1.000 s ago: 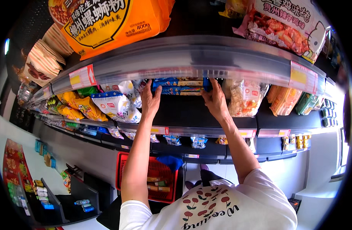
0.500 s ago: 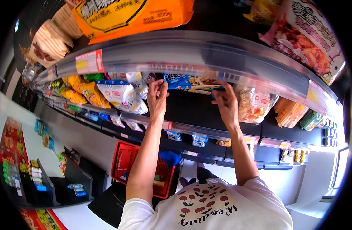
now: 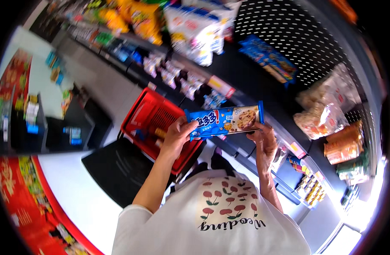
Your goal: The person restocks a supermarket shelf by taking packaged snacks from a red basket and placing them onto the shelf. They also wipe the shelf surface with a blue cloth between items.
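Between both my hands is a blue cookie packet [image 3: 224,121] with a chocolate-chip cookie printed on it, held level in front of my chest. My left hand [image 3: 176,135] is closed on its left end, thumb on top. At the other end my right hand [image 3: 264,137] grips the lower right corner. Just beyond and to the left stands a red shopping basket [image 3: 137,111] with a few blue and yellow items inside. A similar blue packet [image 3: 269,58] lies on the dark shelf [image 3: 241,70] beyond my hands.
White snack bags [image 3: 195,32] and yellow bags [image 3: 144,20] fill the shelf to the left. Clear bags of snacks [image 3: 324,104] and an orange package [image 3: 344,143] stand at the right. A dark display unit [image 3: 54,140] with bottles is at far left.
Both hands have drawn back from the shelf and now hold the blue cookie packet over the basket's right side. The view has turned left, showing more of the basket and floor.
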{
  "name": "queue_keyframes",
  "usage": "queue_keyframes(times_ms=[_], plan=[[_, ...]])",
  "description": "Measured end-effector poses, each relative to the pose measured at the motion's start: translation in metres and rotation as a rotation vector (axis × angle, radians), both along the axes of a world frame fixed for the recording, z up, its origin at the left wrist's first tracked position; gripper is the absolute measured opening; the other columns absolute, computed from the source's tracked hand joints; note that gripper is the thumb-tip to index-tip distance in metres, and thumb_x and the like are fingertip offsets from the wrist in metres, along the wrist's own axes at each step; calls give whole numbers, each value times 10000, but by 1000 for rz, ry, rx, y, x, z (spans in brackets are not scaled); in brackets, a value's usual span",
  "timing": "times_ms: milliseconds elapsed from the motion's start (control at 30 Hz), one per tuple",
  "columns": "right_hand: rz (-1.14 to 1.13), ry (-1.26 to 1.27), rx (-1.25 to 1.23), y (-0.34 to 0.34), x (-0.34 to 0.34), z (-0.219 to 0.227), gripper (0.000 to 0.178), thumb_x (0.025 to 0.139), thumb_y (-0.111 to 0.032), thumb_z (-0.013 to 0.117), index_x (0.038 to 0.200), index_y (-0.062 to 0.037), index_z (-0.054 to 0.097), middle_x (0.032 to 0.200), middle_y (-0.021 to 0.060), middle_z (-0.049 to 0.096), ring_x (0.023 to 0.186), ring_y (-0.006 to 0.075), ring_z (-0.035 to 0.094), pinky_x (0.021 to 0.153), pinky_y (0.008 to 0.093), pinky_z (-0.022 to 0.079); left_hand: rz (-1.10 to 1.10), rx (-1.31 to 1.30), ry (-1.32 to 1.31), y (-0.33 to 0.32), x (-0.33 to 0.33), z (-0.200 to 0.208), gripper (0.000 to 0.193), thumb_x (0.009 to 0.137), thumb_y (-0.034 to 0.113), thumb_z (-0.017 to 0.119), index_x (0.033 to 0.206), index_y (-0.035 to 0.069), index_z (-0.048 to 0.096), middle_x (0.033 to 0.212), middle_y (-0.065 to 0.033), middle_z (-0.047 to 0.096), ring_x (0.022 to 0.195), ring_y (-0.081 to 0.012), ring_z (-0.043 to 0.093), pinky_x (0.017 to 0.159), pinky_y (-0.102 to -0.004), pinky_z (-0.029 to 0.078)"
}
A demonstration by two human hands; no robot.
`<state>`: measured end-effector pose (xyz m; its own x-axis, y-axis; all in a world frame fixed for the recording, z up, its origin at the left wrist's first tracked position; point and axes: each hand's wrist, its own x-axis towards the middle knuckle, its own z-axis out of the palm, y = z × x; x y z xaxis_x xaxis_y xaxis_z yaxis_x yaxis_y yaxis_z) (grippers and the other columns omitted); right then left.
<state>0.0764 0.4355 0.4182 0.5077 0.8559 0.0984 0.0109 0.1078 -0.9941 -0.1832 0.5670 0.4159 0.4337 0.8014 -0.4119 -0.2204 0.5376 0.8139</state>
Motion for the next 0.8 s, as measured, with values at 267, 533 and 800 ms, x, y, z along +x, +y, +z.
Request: queue_keyframes(times_ms=[267,533,800], plan=[[355,-274,-254,5,-74,-28,371,958,3,655,1322,-64,635,1307,153,625,1151,248,666,804,336,628,270,-87,257,-37,-133,-47,424,923,296,773,1184,9,604,1049,-94,700,880,-164,700,685,-293,587],[376,-360,-402,-12,-84,-49,260,966,-24,650,1223,-46,682,1106,126,699,980,218,710,740,329,602,668,153,665,17,-240,-173,288,884,226,811,999,56,609,722,-35,629,508,-97,552,422,-266,389],[402,-552,-470,-39,-90,-53,281,927,5,668,1203,-38,684,1071,147,681,959,258,706,715,352,613,624,280,1198,90,-295,-320,603,740,364,892,1135,-2,622,1076,-205,726,1012,-389,699,885,-449,546]])
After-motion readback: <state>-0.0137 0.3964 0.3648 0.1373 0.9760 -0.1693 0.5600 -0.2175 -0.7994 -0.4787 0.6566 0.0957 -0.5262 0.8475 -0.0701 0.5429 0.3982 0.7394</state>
